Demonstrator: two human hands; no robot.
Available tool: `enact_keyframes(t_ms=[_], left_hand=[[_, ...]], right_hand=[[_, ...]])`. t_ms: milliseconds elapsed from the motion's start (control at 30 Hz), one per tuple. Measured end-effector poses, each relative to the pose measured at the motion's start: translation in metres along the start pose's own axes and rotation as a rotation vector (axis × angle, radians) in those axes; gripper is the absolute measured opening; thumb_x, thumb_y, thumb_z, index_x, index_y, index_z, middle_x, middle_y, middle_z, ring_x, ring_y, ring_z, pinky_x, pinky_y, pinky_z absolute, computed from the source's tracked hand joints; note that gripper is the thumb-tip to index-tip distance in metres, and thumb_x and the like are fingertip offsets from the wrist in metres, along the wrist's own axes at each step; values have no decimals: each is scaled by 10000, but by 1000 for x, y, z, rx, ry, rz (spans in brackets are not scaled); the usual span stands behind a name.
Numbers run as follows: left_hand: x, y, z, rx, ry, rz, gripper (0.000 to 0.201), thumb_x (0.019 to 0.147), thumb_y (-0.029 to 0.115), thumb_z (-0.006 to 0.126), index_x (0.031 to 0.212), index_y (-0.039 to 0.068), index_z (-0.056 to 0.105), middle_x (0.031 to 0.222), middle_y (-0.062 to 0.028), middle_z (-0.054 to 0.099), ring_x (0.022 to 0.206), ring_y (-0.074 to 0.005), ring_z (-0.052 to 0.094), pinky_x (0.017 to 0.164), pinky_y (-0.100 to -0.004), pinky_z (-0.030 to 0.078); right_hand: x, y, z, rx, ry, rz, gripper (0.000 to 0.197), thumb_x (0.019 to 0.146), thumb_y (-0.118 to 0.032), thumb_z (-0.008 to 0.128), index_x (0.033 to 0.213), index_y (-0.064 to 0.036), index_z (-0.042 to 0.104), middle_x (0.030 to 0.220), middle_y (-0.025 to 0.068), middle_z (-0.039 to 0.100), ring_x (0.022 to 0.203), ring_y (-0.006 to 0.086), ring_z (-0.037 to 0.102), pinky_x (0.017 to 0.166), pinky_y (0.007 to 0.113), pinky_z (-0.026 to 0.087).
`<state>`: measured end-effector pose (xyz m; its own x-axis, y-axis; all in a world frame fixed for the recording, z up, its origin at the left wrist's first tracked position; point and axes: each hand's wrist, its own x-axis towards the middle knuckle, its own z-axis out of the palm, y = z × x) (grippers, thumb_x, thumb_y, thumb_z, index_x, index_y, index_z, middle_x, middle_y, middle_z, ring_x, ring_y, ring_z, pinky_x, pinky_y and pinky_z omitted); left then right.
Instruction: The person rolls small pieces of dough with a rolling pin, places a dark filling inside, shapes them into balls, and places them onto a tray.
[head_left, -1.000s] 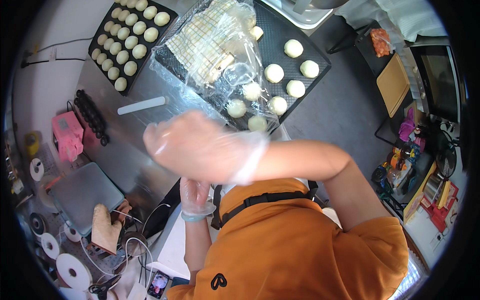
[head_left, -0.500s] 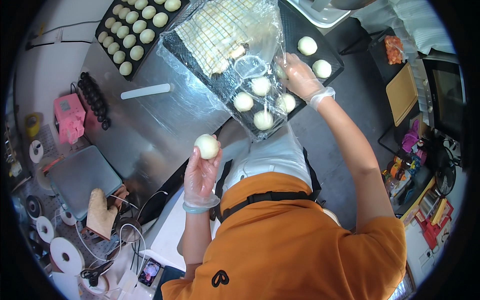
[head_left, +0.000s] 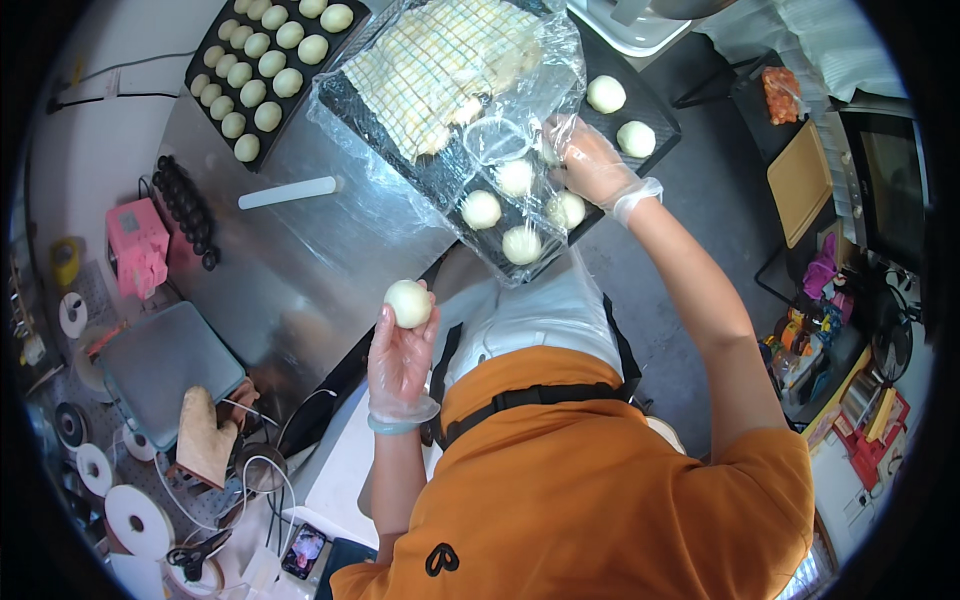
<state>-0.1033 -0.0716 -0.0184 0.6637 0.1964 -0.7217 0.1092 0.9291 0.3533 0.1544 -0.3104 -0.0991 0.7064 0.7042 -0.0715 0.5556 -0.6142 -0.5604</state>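
My left hand (head_left: 402, 350), in a clear glove, holds a smooth white dough ball (head_left: 408, 303) up in its fingertips, in front of my waist. My gloved right hand (head_left: 592, 168) reaches over a black tray (head_left: 648, 95), with curled fingers at the edge of a clear plastic film (head_left: 575, 70). They appear to pinch the film; a dough ball beside them is partly hidden. Under the film lie several dough balls (head_left: 481, 210) and a pale sheet (head_left: 440, 75) with a coloured grid pattern. Two uncovered dough balls (head_left: 606, 94) sit right of the film.
A second black tray (head_left: 268, 165) with rows of dough balls stands at the far left. On the steel table (head_left: 300, 240) lie a white rolling pin (head_left: 290, 193) and a black beaded strand (head_left: 186, 210). A pink machine (head_left: 137, 245) and an oven mitt (head_left: 203, 435) are further left.
The film's right edge has shifted to the right, beside my right hand. The right fingers have curled more. My left hand keeps the dough ball almost still.
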Motion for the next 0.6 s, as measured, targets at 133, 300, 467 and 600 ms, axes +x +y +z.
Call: enact_keyframes(t_ms=[133, 300, 467, 600], left_hand=[[0, 0, -1, 8, 15, 6, 370, 970, 255, 596, 1264, 44, 517, 1323, -189, 541, 1180, -292, 567, 1041, -415, 454], [1, -1, -2, -29, -21, 4, 396, 993, 228, 548, 1303, -10, 480, 1321, -217, 533, 1195, -319, 554, 1047, -429, 447], [0, -2, 1, -32, -39, -3, 400, 984, 221, 566, 1297, -13, 484, 1318, -216, 536, 1190, -319, 558, 1045, -428, 453], [-1, -3, -1, -35, -19, 6, 399, 977, 220, 577, 1289, -13, 491, 1316, -217, 536, 1177, -314, 564, 1040, -427, 459]], right_hand=[[-9, 3, -17, -82, 108, -72, 422, 718, 9, 604, 1137, 58, 588, 1258, 235, 541, 1227, 387, 487, 1039, 425, 424], [7, 31, -42, -430, 198, 5, 435, 725, -49, 640, 1145, 53, 594, 1297, 244, 513, 1222, 413, 488, 1026, 441, 431], [26, 60, -37, -352, 24, 130, 453, 712, -10, 675, 1158, -34, 596, 1131, 171, 555, 1067, 358, 553, 905, 432, 505], [30, 57, -30, -367, 67, 80, 376, 702, 27, 665, 1074, -24, 637, 1097, 168, 569, 1038, 349, 569, 874, 416, 522]])
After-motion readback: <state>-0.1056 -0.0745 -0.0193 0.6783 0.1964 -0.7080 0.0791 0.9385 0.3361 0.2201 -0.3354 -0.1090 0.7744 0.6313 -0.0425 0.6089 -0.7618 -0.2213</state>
